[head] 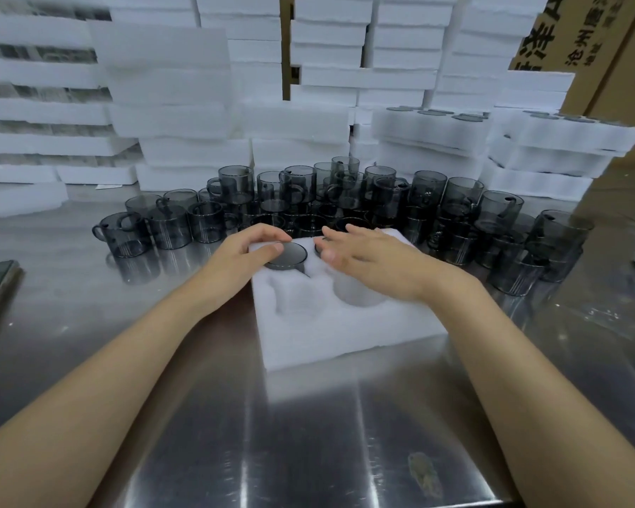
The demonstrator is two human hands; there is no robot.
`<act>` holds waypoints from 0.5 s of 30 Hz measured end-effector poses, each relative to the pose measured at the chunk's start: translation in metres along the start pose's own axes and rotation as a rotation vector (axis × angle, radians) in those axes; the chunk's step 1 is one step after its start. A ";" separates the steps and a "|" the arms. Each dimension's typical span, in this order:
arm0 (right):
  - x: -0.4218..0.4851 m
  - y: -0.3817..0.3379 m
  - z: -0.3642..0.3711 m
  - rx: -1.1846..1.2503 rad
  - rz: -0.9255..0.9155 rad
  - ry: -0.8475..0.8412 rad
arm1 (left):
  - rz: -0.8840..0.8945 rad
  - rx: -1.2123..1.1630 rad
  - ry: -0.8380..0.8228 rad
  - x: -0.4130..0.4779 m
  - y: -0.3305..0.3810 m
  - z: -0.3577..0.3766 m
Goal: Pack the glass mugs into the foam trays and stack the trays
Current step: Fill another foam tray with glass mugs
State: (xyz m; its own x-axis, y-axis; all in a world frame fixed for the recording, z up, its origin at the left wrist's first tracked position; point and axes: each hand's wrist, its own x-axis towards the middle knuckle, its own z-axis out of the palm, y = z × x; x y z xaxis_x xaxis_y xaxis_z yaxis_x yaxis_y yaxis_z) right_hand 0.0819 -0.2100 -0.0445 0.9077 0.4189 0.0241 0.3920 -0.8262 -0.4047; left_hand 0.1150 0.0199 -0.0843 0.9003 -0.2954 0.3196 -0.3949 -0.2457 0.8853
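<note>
Mug (pixel 286 255) in foam tray (pixel 345 335) gripped by left hand (pixel 242 256); right hand (pixel 363 262) flat, hiding most of second mug (pixel 318 250).

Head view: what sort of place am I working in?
Likely a packing station in a factory or warehouse: stacked foam trays behind a steel table, dozens of identical grey glass mugs waiting on it, and printed cartons at the right.
</note>
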 end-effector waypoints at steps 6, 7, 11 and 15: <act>-0.004 0.038 -0.023 -0.024 0.333 0.621 | -0.014 0.010 -0.005 -0.002 0.002 0.000; -0.007 0.047 -0.027 -0.045 0.447 0.605 | -0.018 0.013 -0.003 -0.002 0.002 0.000; -0.016 0.064 -0.030 -0.078 0.769 0.292 | -0.026 0.025 0.006 -0.001 0.001 0.000; -0.015 0.061 -0.032 -0.060 0.717 0.414 | -0.022 0.032 0.004 0.000 0.000 0.000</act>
State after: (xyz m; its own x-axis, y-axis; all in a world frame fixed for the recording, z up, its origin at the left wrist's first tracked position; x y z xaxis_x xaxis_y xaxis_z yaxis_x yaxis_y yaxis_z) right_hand 0.0965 -0.2785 -0.0406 0.9173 -0.3804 0.1178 -0.3065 -0.8632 -0.4011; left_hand 0.1153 0.0204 -0.0846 0.9098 -0.2856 0.3013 -0.3801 -0.2813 0.8811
